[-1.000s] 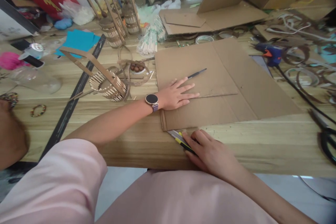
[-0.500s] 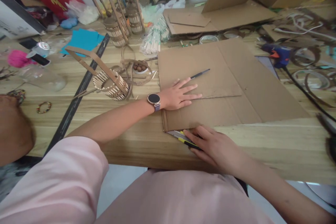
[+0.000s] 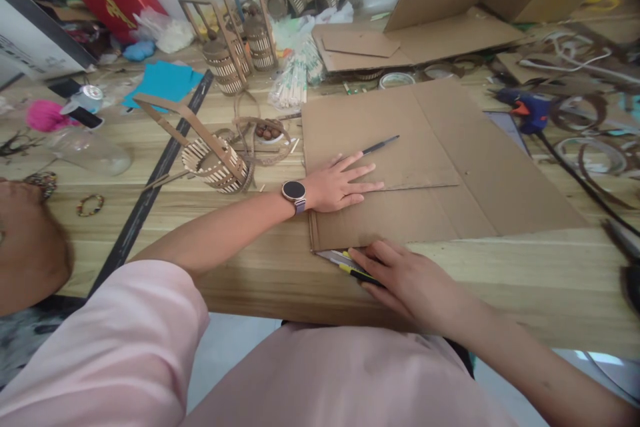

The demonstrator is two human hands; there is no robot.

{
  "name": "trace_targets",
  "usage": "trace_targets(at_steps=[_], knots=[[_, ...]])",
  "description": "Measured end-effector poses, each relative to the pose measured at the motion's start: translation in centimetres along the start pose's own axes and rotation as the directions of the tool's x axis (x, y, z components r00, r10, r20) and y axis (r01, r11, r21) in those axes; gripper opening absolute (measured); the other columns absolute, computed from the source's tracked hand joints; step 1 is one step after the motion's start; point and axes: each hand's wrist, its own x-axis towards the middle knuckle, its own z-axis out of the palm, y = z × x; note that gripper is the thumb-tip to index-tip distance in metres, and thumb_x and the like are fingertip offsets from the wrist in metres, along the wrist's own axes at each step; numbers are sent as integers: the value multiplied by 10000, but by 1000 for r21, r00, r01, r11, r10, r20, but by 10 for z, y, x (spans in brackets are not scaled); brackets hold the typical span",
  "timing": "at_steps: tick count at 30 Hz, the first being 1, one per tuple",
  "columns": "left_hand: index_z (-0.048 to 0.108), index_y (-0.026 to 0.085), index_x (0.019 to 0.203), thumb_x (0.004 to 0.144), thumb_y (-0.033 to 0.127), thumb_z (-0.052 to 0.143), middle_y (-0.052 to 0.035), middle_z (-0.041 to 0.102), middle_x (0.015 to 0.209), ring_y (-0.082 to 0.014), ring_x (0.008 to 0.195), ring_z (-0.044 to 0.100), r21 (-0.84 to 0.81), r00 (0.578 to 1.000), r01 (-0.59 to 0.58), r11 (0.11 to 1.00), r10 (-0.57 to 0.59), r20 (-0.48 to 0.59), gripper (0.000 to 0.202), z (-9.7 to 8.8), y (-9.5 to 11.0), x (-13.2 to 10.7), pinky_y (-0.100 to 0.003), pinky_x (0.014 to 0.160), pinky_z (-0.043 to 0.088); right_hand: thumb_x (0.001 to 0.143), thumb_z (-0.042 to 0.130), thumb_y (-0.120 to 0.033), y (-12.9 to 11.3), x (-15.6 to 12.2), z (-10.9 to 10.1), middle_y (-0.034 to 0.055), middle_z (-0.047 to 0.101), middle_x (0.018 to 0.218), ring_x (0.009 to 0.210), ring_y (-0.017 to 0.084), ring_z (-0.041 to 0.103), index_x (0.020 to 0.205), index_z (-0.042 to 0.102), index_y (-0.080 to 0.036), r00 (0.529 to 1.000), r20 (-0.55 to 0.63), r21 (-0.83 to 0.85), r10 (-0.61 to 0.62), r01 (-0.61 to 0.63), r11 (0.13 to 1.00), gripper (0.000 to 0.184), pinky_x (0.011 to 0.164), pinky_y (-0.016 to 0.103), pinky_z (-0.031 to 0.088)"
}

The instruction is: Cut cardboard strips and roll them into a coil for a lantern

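Observation:
My left hand (image 3: pixel 336 185) lies flat with spread fingers on a large brown cardboard sheet (image 3: pixel 380 117), wearing a dark round watch at the wrist. Beyond its fingertips a dark pen (image 3: pixel 381 145) rests on the sheet, partly covered by the hand. A straight cut or edge line (image 3: pixel 425 187) runs right from the fingers across the board. At the sheet's near edge my right hand (image 3: pixel 400 273) is wrapped round a yellow-and-black utility knife (image 3: pixel 355 271). The knife's blade points left, by the sheet's near left corner. Much of the handle is hidden under the palm.
Left of the sheet stands a small slatted basket (image 3: pixel 215 167) with a tall handle. A blue glue gun (image 3: pixel 531 109) and its cable lie at right. More cardboard (image 3: pixel 450 33) is behind. Another person's arm (image 3: pixel 30 253) rests at far left, near a beaded bracelet (image 3: pixel 90 205).
The view has shifted very slightly, so the background sits a little further right and lower. Both hands, the knife and the cardboard hold nearly the same positions.

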Motion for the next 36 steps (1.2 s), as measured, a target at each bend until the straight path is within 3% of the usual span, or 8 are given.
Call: trace_targets(at_steps=[8,19,22,25,28,30,33,36], knots=[[338,363,1542,1041,342,395,-26,239,1662,-336,1538,83,-7,1000,11,1000,-11,8,504,0,0,1,-614,1195,136,883,546,-230,-26,-1,23,75,615,892,809,205,626,1201,604,-120,988,-106,-29,110,-114,993,341,641,291,529],[348,349,1539,1045,364,391,-46,262,1653,-326,1537,115,18,1000,-17,1000,17,3,496,0,-1,-1,-608,1196,146,894,557,-214,-17,-22,7,63,648,947,787,182,647,1296,597,-200,997,-44,121,63,-57,991,404,655,288,547],[417,283,1512,1039,373,409,-88,339,1618,-334,1519,201,38,998,-26,999,28,-54,482,1,-2,-2,-638,1186,156,955,507,-266,0,-40,-9,80,655,1003,856,197,672,1360,560,-224,986,-92,160,138,-122,980,410,678,293,562],[554,170,1409,1032,370,425,-151,463,1535,-347,1488,290,97,986,-26,995,41,-160,447,-2,1,-6,-632,1192,179,1005,435,-372,35,-52,-23,126,651,1091,951,235,670,1397,533,-195,932,-233,62,278,-271,960,441,766,347,571],[686,87,1213,1040,315,391,-182,600,1397,-342,1430,403,152,972,-3,988,38,-231,411,-10,16,-13,-565,1202,246,1007,404,-427,81,-49,-33,146,654,1069,970,286,638,1351,581,-168,868,-340,-84,361,-410,908,466,823,432,547],[731,118,1107,1045,335,387,-147,681,1283,-334,1401,446,137,965,31,990,6,-261,412,-16,34,-21,-548,1196,282,996,416,-402,109,-40,-36,154,661,1054,946,298,628,1314,613,-155,839,-381,-142,389,-468,872,448,802,444,535],[700,159,1194,1008,493,457,-134,660,1330,-339,1360,492,97,976,26,995,-4,-219,453,-19,65,-34,-539,1168,340,981,450,-380,134,-25,-39,153,677,1073,934,294,627,1275,636,-168,826,-413,-171,383,-483,859,407,791,446,522],[626,178,1320,933,563,573,-150,590,1420,-379,1364,484,101,993,90,991,-81,-85,549,-17,87,-42,-529,1122,397,986,455,-383,133,-23,-43,149,685,1124,977,290,639,1238,655,-180,835,-442,-183,330,-443,878,381,821,452,524]])
